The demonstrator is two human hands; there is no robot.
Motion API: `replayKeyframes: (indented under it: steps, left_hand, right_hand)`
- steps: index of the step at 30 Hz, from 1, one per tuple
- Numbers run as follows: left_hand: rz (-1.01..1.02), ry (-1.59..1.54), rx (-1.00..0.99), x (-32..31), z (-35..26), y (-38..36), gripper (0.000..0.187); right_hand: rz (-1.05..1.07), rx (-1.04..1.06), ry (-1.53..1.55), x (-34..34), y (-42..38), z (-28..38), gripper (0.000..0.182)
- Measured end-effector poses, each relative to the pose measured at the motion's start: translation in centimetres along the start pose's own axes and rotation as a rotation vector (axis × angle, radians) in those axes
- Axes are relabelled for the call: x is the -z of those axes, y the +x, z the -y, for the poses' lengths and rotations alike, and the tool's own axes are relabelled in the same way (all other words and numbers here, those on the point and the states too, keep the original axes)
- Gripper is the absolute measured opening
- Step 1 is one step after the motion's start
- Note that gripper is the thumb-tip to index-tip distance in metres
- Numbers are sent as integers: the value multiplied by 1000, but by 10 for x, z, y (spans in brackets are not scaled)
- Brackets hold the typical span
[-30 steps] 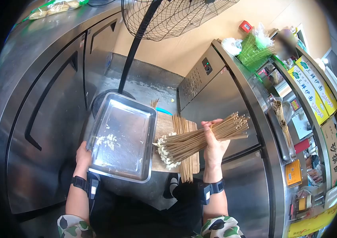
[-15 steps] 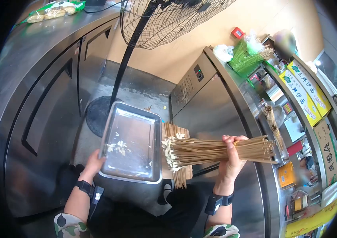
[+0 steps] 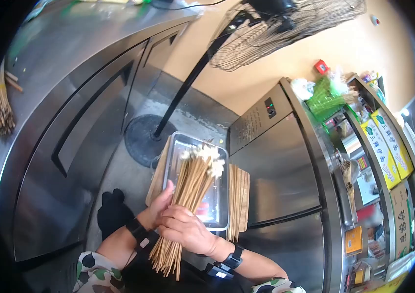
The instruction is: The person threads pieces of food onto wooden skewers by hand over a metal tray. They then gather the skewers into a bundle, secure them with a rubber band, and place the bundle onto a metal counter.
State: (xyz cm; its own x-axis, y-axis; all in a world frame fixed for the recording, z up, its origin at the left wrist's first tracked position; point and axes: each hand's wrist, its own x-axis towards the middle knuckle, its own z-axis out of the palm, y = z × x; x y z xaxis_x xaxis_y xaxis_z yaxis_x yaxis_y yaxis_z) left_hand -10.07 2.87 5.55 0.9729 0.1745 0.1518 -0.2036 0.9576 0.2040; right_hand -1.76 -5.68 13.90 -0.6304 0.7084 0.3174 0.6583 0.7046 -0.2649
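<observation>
A thick bundle of wooden skewers (image 3: pixel 193 183) leans over the metal tray (image 3: pixel 226 205), with small white food pieces (image 3: pixel 212 158) on the far ends. My right hand (image 3: pixel 188 227) is wrapped round the bundle from above, fingers curled across the sticks. On its left side my left hand (image 3: pixel 161 202) grips the same bundle, thumb pointing up along it; some of its fingers are hidden behind the sticks and the right hand. The bare ends fan out toward my lap. Part of the tray's bottom is covered by the bundle.
More skewers (image 3: pixel 235 200) lie on a wooden board (image 3: pixel 155 183) under and beside the tray. A standing fan (image 3: pixel 188 80) rises behind it. Steel cabinets (image 3: pixel 276 166) flank both sides. Another skewer bundle (image 3: pixel 1 110) rests on the left counter. Shelves with yellow boxes (image 3: pixel 385 146) stand right.
The skewer bundle has swung from the right to over the tray, food ends now pointing away from me. My left hand has left the tray's edge and taken hold of the bundle too.
</observation>
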Motion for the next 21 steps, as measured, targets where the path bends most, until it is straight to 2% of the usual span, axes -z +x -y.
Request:
replayKeyframes:
  steps: [2, 7, 8, 11, 12, 13, 15, 17, 18, 21]
  left_hand:
    - [-120, -121, -127, 10, 6, 0, 54]
    - [-54, 0, -268, 38, -9, 20, 50]
    - [-46, 49, -294, 42, -9, 22, 51]
    - [-84, 106, -379, 32, -16, 24, 51]
    - [-114, 133, -401, 30, -17, 25, 50]
    - [-145, 162, -424, 30, -17, 25, 50]
    - [-178, 158, -453, 32, -15, 26, 47]
    - [-196, 174, -489, 34, -14, 29, 46]
    - [-203, 200, -504, 38, -15, 30, 45]
    - [-230, 261, -532, 48, -15, 29, 44]
  right_hand:
    - [3, -45, -11, -12, -6, -9, 24]
    - [-94, -335, -206, -11, -22, -6, 35]
    - [-135, -426, -213, -17, -36, -5, 42]
    - [-254, -753, 109, -19, -63, -6, 43]
    - [-390, -1056, 746, -22, -71, -4, 38]
    - [-461, -1151, 1049, -22, -76, -9, 37]
    - [-372, -1126, 1176, -16, -74, -8, 44]
    - [-82, -1107, 943, -21, -66, -11, 52]
    - [-15, -1130, 694, -27, -56, -12, 52]
    - [-176, -1279, 1075, -58, -51, -22, 50]
